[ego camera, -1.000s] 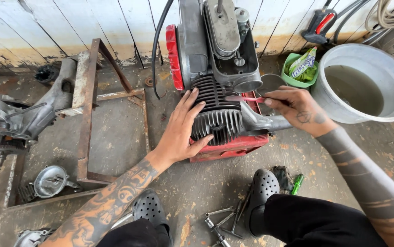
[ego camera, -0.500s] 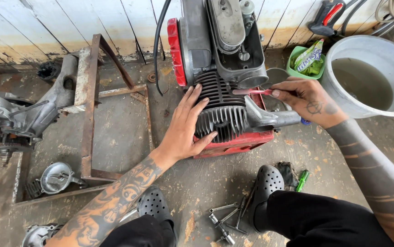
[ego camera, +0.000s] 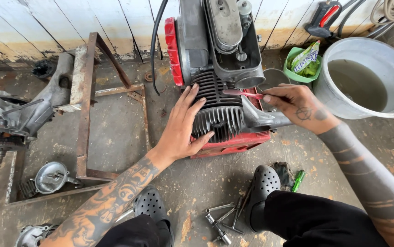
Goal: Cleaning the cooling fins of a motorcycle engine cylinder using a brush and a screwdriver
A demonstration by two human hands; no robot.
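Two hands, left hand flat on ribbed metal engine, right hand pinching red toothbrush

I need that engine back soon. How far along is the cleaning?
Done: nothing visibly finished. In hand: left hand steadies the grey finned engine cylinder; right hand works a red-handled brush over its fins. Left: grey engine parts lie loose on the floor.

Finned grey engine on floor, red brush across fins
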